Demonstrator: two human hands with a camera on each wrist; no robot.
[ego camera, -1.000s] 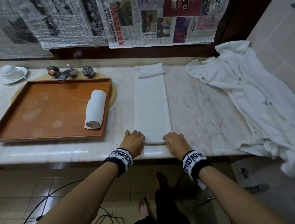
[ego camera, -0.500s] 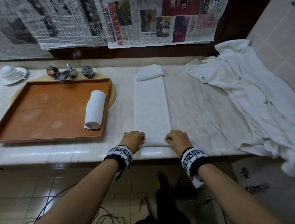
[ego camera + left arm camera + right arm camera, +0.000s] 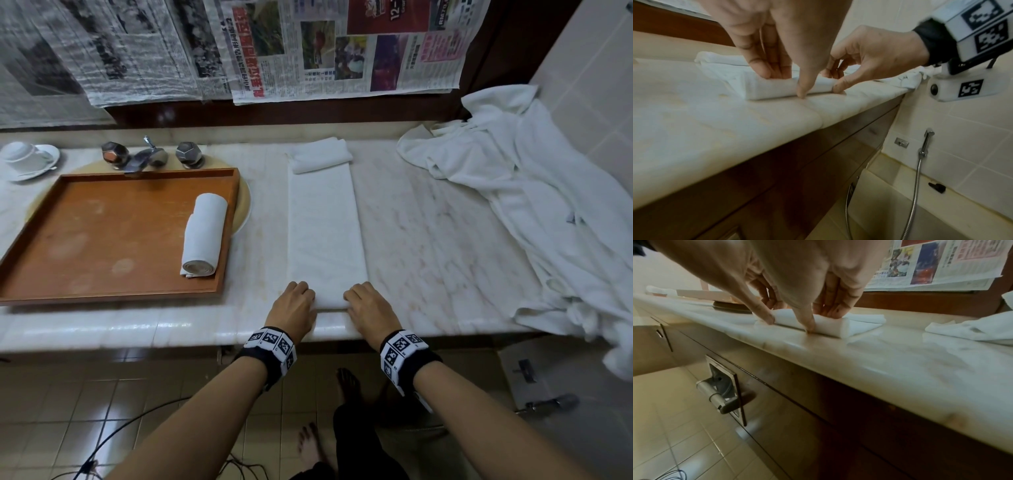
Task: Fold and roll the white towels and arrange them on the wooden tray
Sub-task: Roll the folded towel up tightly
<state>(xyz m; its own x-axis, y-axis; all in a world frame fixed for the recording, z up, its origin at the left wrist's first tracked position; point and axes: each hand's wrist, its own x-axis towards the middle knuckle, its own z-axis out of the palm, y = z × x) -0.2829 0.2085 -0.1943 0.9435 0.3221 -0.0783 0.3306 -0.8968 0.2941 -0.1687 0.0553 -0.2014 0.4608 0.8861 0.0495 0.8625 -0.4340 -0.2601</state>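
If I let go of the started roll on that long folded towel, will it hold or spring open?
The roll is only begun, both the left hand and right hand pinching it, so soft cloth would probably loosen. The folded towel lies limp on the counter, likely floppy if lifted. The finished roll keeps shape on the tray.

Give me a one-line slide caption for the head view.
Both hands, left hand and right hand, start rolling a folded towel beside the wooden tray.

I observe bare forearms without sleeves. Each wrist carries a black band fitted with white blocks printed with black square markers. A white camera pod hangs beneath the right band. Dark trousers, bare feet.
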